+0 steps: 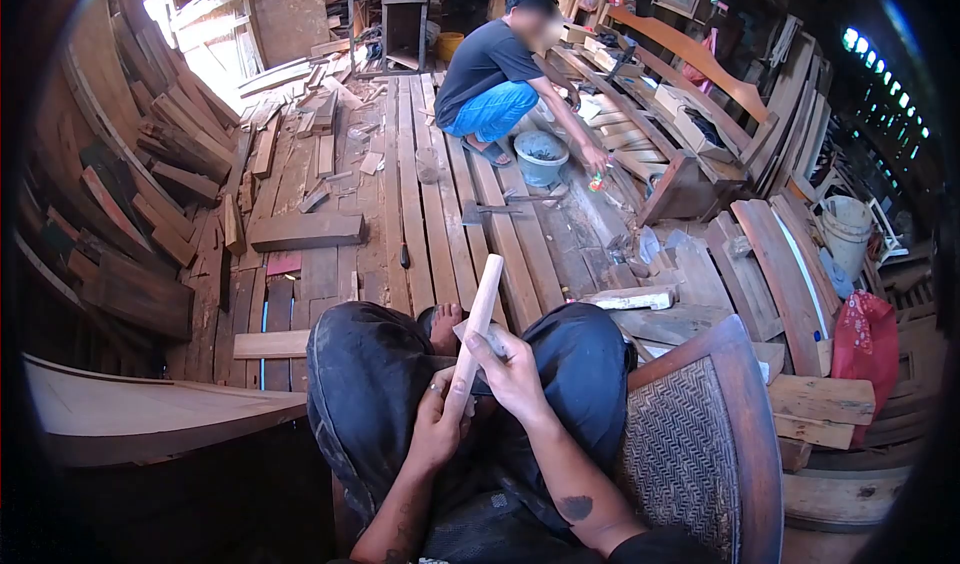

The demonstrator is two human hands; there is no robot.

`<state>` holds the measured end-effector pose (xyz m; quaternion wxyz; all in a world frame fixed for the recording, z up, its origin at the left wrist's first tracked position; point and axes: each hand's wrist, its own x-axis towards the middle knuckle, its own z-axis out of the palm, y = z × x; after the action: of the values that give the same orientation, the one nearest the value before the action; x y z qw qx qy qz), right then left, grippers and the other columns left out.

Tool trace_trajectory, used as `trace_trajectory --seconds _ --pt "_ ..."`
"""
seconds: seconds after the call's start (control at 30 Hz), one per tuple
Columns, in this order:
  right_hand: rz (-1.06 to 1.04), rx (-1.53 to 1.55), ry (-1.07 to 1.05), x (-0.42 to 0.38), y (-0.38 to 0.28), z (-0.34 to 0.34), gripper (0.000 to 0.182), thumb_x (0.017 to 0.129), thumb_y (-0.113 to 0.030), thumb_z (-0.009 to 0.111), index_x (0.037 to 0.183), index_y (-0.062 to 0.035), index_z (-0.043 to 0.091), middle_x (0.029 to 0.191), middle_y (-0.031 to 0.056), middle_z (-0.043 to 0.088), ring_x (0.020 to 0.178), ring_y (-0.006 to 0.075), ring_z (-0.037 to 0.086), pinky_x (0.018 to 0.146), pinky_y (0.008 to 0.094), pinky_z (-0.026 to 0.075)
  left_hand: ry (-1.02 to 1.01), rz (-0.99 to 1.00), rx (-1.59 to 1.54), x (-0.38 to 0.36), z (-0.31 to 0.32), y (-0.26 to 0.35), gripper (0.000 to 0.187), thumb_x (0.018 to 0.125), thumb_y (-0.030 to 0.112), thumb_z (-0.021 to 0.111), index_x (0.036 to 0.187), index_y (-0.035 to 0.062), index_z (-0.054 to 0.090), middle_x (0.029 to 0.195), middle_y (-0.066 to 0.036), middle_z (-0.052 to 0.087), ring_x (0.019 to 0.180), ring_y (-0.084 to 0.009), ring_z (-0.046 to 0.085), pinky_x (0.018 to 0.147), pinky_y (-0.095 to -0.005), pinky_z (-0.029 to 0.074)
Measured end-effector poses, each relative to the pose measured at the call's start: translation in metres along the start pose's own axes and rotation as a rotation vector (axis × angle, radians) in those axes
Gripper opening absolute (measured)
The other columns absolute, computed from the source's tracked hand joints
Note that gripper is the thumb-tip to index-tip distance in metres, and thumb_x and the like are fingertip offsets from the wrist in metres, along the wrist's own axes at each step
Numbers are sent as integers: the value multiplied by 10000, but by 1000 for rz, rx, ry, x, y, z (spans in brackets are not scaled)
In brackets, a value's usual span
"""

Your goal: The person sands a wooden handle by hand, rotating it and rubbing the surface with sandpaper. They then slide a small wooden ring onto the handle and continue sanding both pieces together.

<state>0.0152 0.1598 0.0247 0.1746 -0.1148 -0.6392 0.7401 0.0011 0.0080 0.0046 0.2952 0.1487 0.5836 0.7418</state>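
Fingers (440, 419) of my left hand (437, 434) wrapped around the lower end of the wooden stick (474, 334), angled up over my lap. Right hand (515, 374) closed on its middle, pressing what looks like sandpaper (487, 341). Mid-sanding, I'd judge. Next: rotate stick, keep even pressure. Wicker chair (690, 444) at my right.

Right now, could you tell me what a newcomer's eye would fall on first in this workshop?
First, the pale wooden stick at bottom centre, held upright over the lap by the left hand low on it and the right hand beside it. Next, a person in a dark shirt crouching at top centre on the plank floor, next to a grey bucket. A woven chair back stands at bottom right.
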Motion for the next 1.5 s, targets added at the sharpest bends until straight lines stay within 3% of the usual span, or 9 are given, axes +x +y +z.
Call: trace_trajectory --seconds 0.47,0.57,1.5 --pt "7 -16 11 -1 -1 0 263 1055 -192 645 1176 36 694 1004 45 727 940 87 661 851 270 535 -5 -3 16 0 0 1 362 1117 286 442 1350 18 513 788 5 558 540 -52 462 487 -217 397" --pt "12 -19 9 -1 1 -1 264 1054 -191 646 1179 38 693 1006 49 728 944 88 661 855 271 535 -9 -12 -29 -1 0 0 326 1120 273 473 1362 61 524 804 35 545 573 -27 437 514 -197 364" --pt "-4 14 1 0 6 -2 288 1057 -200 645 1207 43 683 1024 47 713 970 84 649 874 272 530 -10 -19 -45 -1 0 0 319 1119 266 473 1350 51 521 812 29 544 557 -23 428 496 -194 351"
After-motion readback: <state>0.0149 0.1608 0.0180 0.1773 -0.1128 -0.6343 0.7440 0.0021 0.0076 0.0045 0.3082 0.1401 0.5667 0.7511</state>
